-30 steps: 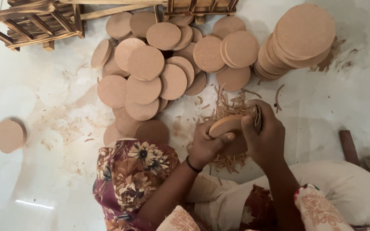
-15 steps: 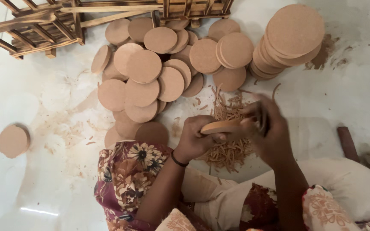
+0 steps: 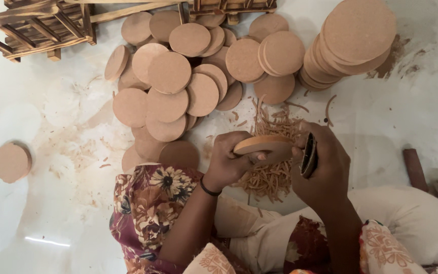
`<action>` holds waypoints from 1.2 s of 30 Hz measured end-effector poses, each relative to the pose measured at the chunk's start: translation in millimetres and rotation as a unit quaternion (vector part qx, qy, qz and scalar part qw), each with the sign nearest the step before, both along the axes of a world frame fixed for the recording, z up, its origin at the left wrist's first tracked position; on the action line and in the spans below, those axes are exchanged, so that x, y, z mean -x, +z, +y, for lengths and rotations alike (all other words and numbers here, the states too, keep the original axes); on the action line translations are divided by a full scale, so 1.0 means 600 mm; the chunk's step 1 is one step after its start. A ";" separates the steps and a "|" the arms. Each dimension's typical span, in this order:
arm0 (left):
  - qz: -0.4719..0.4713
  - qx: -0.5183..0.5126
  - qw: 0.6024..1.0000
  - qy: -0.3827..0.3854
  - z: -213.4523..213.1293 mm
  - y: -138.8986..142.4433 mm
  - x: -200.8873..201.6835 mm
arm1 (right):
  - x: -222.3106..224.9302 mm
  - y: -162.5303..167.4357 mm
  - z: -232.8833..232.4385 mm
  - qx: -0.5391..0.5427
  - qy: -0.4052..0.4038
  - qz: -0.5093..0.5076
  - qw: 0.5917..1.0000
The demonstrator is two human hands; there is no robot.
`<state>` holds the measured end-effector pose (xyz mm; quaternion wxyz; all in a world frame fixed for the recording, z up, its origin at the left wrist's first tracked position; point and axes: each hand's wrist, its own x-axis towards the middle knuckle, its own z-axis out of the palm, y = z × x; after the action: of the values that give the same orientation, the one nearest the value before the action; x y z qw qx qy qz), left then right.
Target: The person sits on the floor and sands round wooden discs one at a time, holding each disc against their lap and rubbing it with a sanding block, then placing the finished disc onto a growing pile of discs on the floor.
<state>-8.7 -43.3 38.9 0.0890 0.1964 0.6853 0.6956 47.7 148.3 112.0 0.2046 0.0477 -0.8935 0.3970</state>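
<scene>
White glossy floor (image 3: 51, 218), dusted with brown powder and stray shavings. At far left, lone round fibreboard disc (image 3: 11, 162), lying flat and well apart from everything else. Along top left edge, dark wooden slatted frame (image 3: 41, 23). Right of that, loose spread of flat brown discs (image 3: 178, 86), overlapping one another. Near centre, left hand (image 3: 227, 161), fingers closed around held disc (image 3: 263, 144), gripped nearly edge-on just above heap of curled wood shavings (image 3: 272, 162). Just right, right hand (image 3: 320, 165), clenched tight around small dark blade tool (image 3: 308, 155), pressed up beside held disc's rim. At top right, neat stack of discs (image 3: 353, 40), resting on floor. At far right edge, brown wooden handle (image 3: 414, 170), lying beside cream-clad knee (image 3: 411, 223).
</scene>
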 end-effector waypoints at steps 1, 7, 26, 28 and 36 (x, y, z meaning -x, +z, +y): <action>-0.010 -0.009 1.000 -0.003 0.000 -0.003 0.000 | -0.001 -0.002 0.002 0.021 0.001 -0.022 1.000; -0.126 -0.235 0.950 0.160 -0.009 -0.011 0.002 | 0.005 -0.003 0.037 0.022 -0.053 -0.116 0.992; -0.199 -0.151 0.959 0.133 0.003 -0.019 0.003 | 0.012 -0.071 0.000 0.230 0.006 -0.068 0.971; -0.191 -0.186 0.955 0.130 0.007 -0.020 0.004 | 0.016 -0.061 0.004 0.295 -0.008 -0.132 0.946; -0.257 -0.186 0.941 0.116 0.048 -0.021 -0.020 | 0.021 -0.073 -0.024 0.240 -0.017 -0.036 0.970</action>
<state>3.4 -14.2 26.0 0.1424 -0.0566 0.5155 0.8431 35.0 133.9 68.4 0.1845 -0.0323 -0.7797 0.5975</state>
